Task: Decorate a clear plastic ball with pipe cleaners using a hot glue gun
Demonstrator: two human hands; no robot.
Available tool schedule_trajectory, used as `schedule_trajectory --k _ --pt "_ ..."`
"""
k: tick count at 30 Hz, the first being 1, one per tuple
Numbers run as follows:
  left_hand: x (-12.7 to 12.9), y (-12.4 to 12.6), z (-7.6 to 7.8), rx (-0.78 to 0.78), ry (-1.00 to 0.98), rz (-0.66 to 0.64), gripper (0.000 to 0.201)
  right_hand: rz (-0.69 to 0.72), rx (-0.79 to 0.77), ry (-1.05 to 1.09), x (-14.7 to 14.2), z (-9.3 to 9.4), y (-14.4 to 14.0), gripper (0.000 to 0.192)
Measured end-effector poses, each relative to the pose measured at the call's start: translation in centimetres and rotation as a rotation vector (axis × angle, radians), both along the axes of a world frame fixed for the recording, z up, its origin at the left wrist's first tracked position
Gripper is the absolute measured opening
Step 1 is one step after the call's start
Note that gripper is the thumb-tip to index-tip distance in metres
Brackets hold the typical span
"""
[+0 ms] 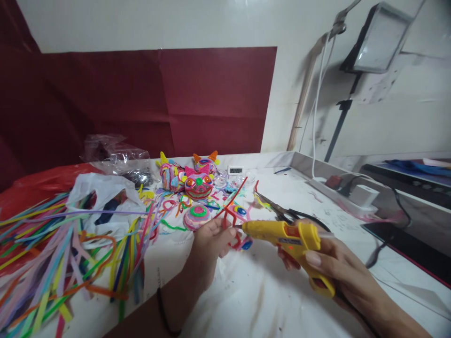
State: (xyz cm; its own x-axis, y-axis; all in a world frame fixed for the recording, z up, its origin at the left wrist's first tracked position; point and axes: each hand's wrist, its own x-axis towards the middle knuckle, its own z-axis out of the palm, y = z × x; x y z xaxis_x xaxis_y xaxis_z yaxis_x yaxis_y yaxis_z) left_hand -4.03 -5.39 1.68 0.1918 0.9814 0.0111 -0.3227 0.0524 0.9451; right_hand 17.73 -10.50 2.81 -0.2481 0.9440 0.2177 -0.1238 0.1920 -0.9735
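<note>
Centrally, above a white table (282, 300), a bent red fuzzy stem (230, 212) is pinched between the thumb and fingers of the left hand (207, 244), the fingertips being closed in narrowly upon it. By the right hand (336, 263), a yellow glue gun (271, 231) is gripped at its handle, with the fingers wrapped around it and partly hidden behind; its nozzle is aimed leftward at the pinched stem, though whether the two are touching cannot be told. A dark band (162, 312) is worn on the left wrist. Just beyond the gun, a pair of scissors (276, 208) is laid on the table with its handles partly covered by the right hand. Near the left hand, a round striped piece (197, 218) with a green centre can be seen, and behind it a group of colourful eared figures (199, 185) is gathered, with a small white digital display (235, 170) placed beside them. At the left, many coloured fuzzy stems (52, 267) are heaped next to a white plastic bag (84, 188). At the right, a white plug (364, 196) is seated in a power strip (336, 192).
</note>
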Motion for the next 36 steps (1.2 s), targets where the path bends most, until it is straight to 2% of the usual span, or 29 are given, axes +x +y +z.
schedule_trajectory --k 6,11,18,25,36 --pt "0.2 -0.22 0.58 -0.036 0.008 0.025 0.024 -0.061 -0.016 0.024 -0.25 0.06 -0.1 0.036" --pt "0.26 -0.33 0.86 -0.033 0.026 0.021 0.024 -0.052 0.028 0.039 -0.22 -0.08 0.09 0.034" --pt "0.19 -0.17 0.57 -0.03 0.02 0.01 0.025 -0.125 -0.057 0.092 -0.82 0.28 -0.51 0.04" --pt "0.05 -0.12 0.35 -0.013 -0.003 -0.013 0.023 -0.079 -0.08 0.106 -0.79 0.46 -0.76 0.043" --pt "0.28 -0.29 0.94 -0.049 0.011 0.022 0.026 -0.101 -0.063 0.074 -0.77 0.62 -0.75 0.046"
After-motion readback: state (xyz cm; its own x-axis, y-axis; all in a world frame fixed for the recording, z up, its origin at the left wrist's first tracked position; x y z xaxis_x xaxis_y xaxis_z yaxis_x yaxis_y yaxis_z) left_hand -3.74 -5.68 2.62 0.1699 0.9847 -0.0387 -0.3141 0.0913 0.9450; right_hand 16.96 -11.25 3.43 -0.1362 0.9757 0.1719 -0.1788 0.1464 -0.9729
